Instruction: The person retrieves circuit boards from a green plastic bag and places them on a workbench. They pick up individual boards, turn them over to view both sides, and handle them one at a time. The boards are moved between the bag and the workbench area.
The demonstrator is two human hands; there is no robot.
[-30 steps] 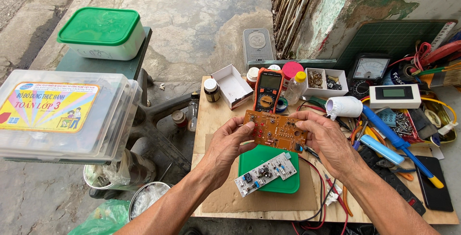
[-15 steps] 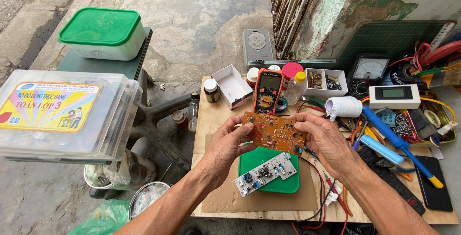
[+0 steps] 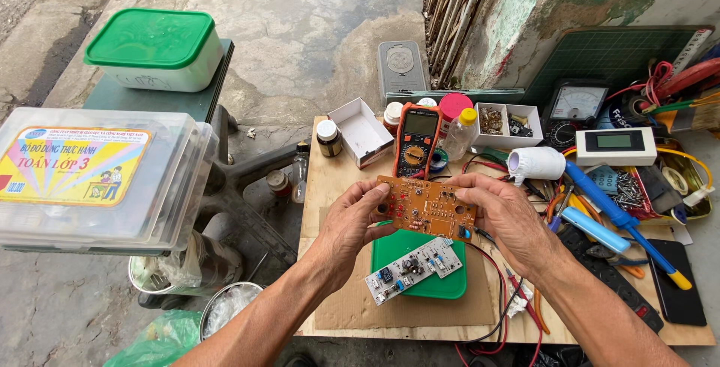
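Both hands, the left hand (image 3: 352,221) and right hand (image 3: 504,221), pinch the orange circuit board (image 3: 426,206) by its short edges just above the green lid (image 3: 420,262), a grip best kept on bare margins, clear of the components.

Bare cardboard (image 3: 352,303) at the lower left of the counter (image 3: 319,187) leaves open room. Toward the frame's middle a multimeter (image 3: 417,140), jars and a white box (image 3: 361,131) crowd the far edge; tools (image 3: 622,217) and wires block the right side.
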